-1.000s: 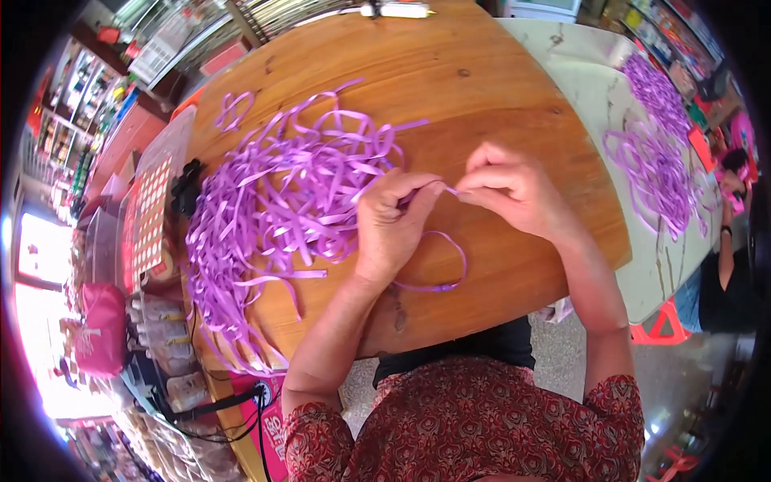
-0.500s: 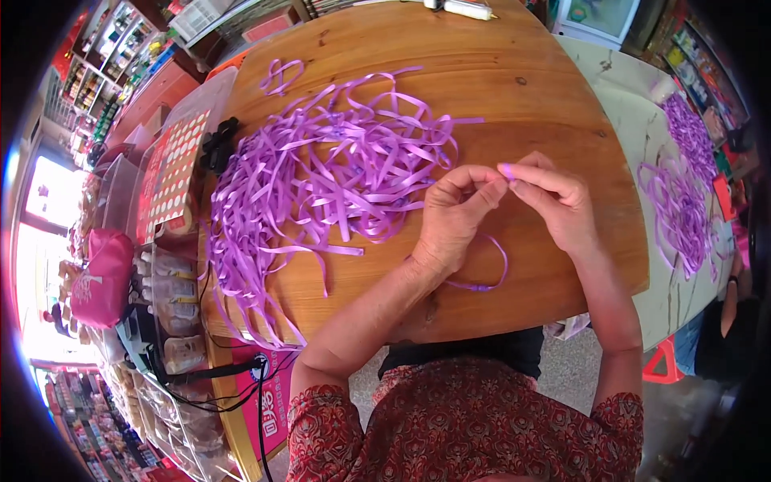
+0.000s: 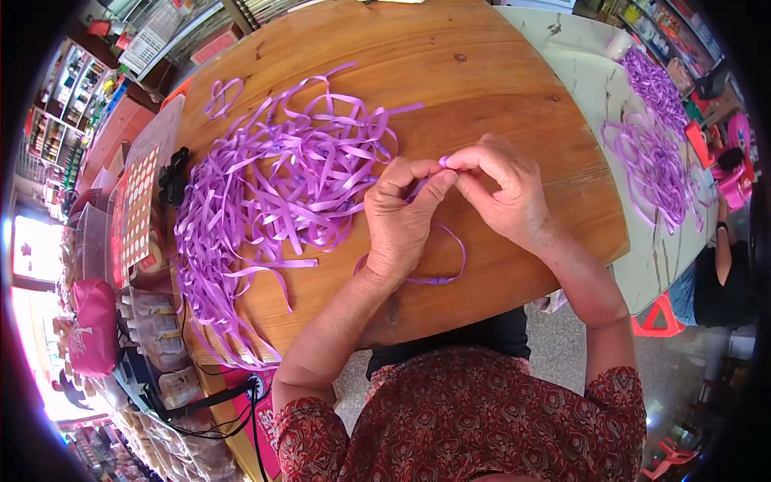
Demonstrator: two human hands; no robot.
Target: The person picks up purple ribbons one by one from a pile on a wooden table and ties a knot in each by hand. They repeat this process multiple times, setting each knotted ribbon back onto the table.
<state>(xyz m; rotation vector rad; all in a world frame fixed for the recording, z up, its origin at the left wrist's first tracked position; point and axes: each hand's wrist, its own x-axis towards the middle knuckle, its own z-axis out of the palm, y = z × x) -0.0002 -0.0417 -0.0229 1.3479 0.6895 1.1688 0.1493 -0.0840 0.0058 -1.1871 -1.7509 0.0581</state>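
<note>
A thin purple ribbon [image 3: 463, 251] hangs from my hands in a loose loop over the wooden table, with a darker purple band near its lowest part. My left hand [image 3: 400, 215] is closed, thumb and forefinger pinching the ribbon. Just right of it, my right hand [image 3: 507, 191] pinches the same ribbon, its fingertips touching those of the left. A small bit of purple shows between the fingertips; its exact form is mostly hidden. To the left lies a big tangled pile of purple ribbons [image 3: 277, 189], some with darker purple bands.
One small ribbon loop [image 3: 223, 98] lies apart beyond the pile. A marbled white table [image 3: 590, 120] on the right bears more purple ribbons [image 3: 654, 173]. Boxes, a pink pouch [image 3: 93, 328] and black cables line the left edge. A person [image 3: 719, 281] is at the far right.
The view has shifted, so the table and pile appear further left. My right fingers have curled more, and the ribbon bit between my fingertips now looks bent over.
</note>
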